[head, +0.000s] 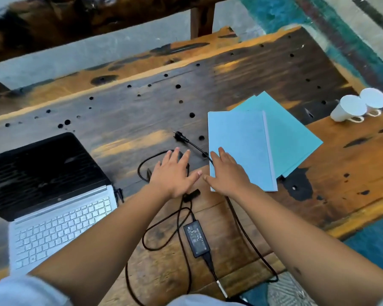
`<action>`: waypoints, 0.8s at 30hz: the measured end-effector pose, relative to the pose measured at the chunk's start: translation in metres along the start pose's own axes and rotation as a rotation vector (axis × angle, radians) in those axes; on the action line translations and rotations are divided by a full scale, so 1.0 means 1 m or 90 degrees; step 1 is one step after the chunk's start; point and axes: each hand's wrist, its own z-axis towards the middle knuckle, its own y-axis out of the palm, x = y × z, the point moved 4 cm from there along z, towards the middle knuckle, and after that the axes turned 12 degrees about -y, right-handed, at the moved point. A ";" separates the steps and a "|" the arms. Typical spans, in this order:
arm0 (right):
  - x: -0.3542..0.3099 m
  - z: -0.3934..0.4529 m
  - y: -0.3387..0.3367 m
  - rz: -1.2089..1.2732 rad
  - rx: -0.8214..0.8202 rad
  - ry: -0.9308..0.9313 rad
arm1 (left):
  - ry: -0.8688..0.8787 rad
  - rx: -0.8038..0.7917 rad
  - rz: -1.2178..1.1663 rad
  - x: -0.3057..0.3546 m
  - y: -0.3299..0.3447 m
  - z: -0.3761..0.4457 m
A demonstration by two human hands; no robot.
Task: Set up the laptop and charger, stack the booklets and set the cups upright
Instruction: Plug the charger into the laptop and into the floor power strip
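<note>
wooden table [230,69] | charger [196,238] label unreadable | booklets [241,146] blank

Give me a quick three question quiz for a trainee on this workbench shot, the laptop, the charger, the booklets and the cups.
1. True or false: the laptop is closed.
2. How do the two white cups stand? A) upright B) upside down C) stacked inside each other
3. What does the right hand rest on?

Key
1. False: its lid is open, the screen dark.
2. B: both sit mouth down, side by side, at the far right of the table.
3. The near corner of the top blue booklet, fingers flat; more booklets are fanned out beneath it. The left hand lies flat over the charger cable, and the charger brick is nearer the person.
</note>
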 end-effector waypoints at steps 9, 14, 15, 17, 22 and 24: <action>0.021 0.072 0.017 0.170 0.038 0.045 | -0.124 -0.073 -0.234 0.008 0.026 0.090; 0.023 0.086 0.031 0.203 0.059 0.050 | -0.256 -0.092 -0.480 0.008 0.035 0.113; 0.023 0.086 0.033 0.206 0.064 0.048 | -0.282 -0.119 -0.560 0.008 0.038 0.114; 0.021 0.082 0.034 0.218 0.073 0.038 | -0.337 -0.151 -0.719 0.010 0.040 0.112; 0.008 0.051 0.028 0.316 0.101 0.018 | -0.378 -0.143 -0.899 0.015 0.033 0.088; 0.004 0.031 0.022 0.358 0.125 0.028 | -0.326 -0.171 -0.902 0.021 0.026 0.072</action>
